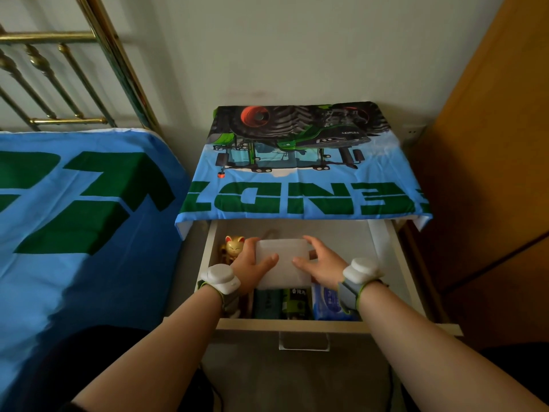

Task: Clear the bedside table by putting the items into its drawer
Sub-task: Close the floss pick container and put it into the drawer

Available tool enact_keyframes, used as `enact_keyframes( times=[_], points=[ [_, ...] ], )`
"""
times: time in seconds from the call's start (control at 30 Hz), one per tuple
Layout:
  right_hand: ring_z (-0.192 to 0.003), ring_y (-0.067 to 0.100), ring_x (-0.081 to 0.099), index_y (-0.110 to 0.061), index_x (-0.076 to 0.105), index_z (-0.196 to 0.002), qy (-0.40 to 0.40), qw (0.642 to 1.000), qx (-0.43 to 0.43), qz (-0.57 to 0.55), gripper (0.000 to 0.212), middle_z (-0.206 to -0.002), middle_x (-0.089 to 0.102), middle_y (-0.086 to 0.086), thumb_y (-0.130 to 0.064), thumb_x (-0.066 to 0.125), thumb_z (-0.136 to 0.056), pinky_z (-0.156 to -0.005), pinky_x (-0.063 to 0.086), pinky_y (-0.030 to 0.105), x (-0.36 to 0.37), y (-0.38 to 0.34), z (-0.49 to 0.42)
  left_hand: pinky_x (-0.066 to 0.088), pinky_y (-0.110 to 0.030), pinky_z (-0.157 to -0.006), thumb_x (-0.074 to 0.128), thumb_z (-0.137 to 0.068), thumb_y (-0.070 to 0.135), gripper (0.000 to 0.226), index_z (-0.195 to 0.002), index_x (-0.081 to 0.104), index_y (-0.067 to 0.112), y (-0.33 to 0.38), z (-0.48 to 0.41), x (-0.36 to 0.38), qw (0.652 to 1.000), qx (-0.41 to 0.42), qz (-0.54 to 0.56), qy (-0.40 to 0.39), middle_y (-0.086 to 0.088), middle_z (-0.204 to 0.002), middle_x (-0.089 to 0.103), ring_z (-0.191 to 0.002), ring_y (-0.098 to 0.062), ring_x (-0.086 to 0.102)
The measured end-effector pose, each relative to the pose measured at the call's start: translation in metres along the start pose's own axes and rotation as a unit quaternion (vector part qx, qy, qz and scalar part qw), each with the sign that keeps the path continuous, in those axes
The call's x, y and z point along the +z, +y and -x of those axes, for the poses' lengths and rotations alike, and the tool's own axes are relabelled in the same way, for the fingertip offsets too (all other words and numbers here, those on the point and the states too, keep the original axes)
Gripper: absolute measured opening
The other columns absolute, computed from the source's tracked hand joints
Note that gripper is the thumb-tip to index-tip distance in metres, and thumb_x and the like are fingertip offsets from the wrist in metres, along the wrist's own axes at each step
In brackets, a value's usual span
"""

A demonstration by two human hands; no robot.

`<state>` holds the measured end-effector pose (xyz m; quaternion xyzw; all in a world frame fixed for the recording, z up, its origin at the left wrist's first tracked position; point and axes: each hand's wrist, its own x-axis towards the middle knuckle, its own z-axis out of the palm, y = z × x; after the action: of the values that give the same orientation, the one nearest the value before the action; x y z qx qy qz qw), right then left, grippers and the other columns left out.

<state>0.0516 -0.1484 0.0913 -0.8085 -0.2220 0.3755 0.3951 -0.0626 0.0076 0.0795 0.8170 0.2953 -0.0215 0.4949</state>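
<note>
2 grips, left grip (252, 263) and right grip (322, 263), each curled round 1 end of the white box (282, 257), hold it inside the open drawer (297, 326) beside the gold cat figure (234, 246); placing step, next probably needs release, then closing drawer.

The white box (282, 263) is covering the far ends of the dark packs (282, 304) and the blue wipes pack (329, 304) in the drawer (297, 325); their print is reading too small to make out. The left hand (252, 269) is hiding the gold cat figurine (234, 246) below its head. The printed cloth (303, 173) is concealing the surface under it. The left edge is cutting off the bed (74, 218).
</note>
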Motion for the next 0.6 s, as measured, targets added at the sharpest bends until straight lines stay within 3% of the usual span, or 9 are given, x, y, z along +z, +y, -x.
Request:
enact_keyframes(
  times=[0.17,0.4,0.6],
  points=[
    [-0.118,0.029,0.052,-0.025,0.014,-0.147,0.007,0.993,0.011,0.114,0.069,-0.137,0.047,0.013,-0.045,0.048,-0.090,-0.096,0.045,0.039,0.020,0.016,-0.013,0.041,-0.047,-0.102,0.052,-0.087,0.050,0.070,-0.142,0.021,0.019,-0.020,-0.006,0.003,0.995,-0.046,-0.082,-0.024,-0.012,-0.143,0.038,-0.125,-0.029,0.045],
    [-0.119,0.027,0.051,-0.025,0.021,-0.143,0.011,0.996,0.010,0.085,0.063,-0.138,0.047,0.010,-0.043,0.050,-0.090,-0.096,0.048,0.042,0.033,0.026,-0.020,0.040,-0.044,-0.103,0.047,-0.084,0.059,0.071,-0.142,0.020,0.027,-0.034,-0.016,0.003,0.989,-0.063,-0.128,-0.024,-0.011,-0.139,0.047,-0.123,-0.029,0.050],
    [-0.115,0.028,0.054,-0.022,0.024,-0.144,0.051,0.997,0.034,0.042,0.067,-0.133,0.051,0.011,-0.043,0.055,-0.087,-0.095,0.047,0.042,0.026,0.026,-0.031,0.046,-0.036,-0.091,0.053,-0.086,0.050,0.064,-0.138,0.030,0.020,-0.027,-0.025,0.007,0.994,-0.058,-0.086,0.024,-0.012,-0.131,0.053,-0.114,-0.029,0.055]
  ],
)
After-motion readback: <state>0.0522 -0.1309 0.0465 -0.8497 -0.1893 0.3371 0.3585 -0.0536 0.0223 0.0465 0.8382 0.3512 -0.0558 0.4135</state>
